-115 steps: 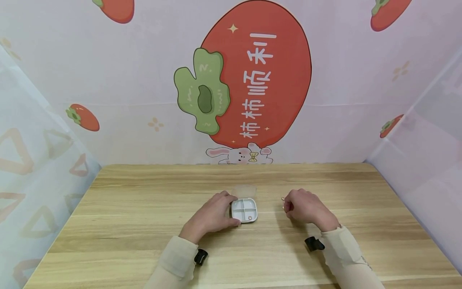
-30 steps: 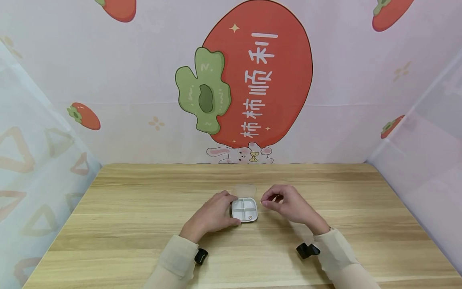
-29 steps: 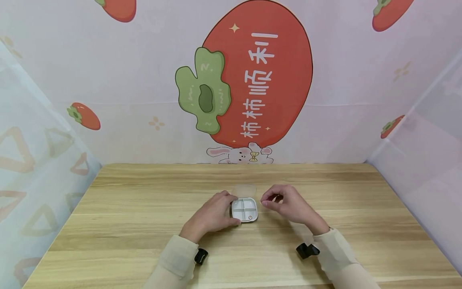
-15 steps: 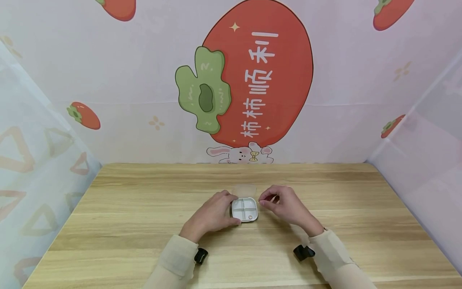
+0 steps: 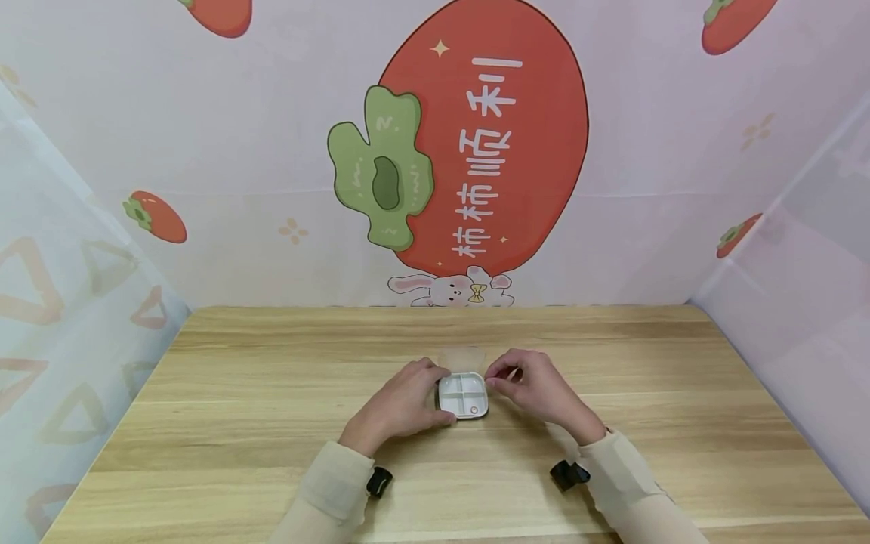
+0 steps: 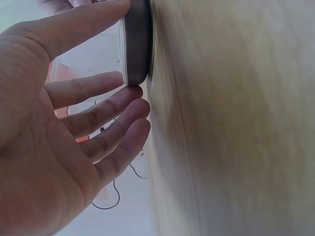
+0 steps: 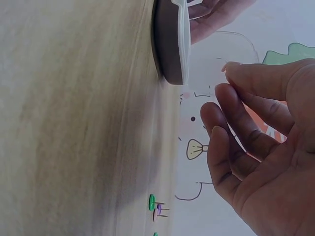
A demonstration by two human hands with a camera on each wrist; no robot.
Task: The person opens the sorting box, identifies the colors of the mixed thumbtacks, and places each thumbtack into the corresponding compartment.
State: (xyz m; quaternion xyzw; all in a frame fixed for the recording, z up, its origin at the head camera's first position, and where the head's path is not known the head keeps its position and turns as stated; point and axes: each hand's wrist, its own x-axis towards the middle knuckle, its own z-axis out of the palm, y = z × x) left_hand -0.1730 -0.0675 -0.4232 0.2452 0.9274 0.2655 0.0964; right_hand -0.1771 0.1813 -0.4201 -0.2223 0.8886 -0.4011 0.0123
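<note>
A small white box [image 5: 464,394] with four compartments stands on the table, its clear lid [image 5: 464,358] folded back. One tiny round orange-rimmed piece [image 5: 473,410] lies in the near right compartment. My left hand [image 5: 401,400] holds the box from its left side, thumb at the near edge and index finger at the far edge. Just right of the box, my right hand [image 5: 540,385] brings thumb and index finger together on a tiny pale object [image 7: 224,68], mostly hidden by the fingertips. The right wrist view shows the box [image 7: 172,44] slightly apart from those fingertips.
In the right wrist view, several tiny flat-headed pieces with thin pins lie on the table, among them a green one [image 7: 152,202] and a purple one [image 7: 159,209]. The wood-grain table [image 5: 272,423] ends at a printed cloth backdrop [image 5: 238,249].
From farther right on the table, my right hand has come left to the box's right edge, and lately edged slightly closer. My left hand keeps its hold; the orange-rimmed piece stays in its compartment.
</note>
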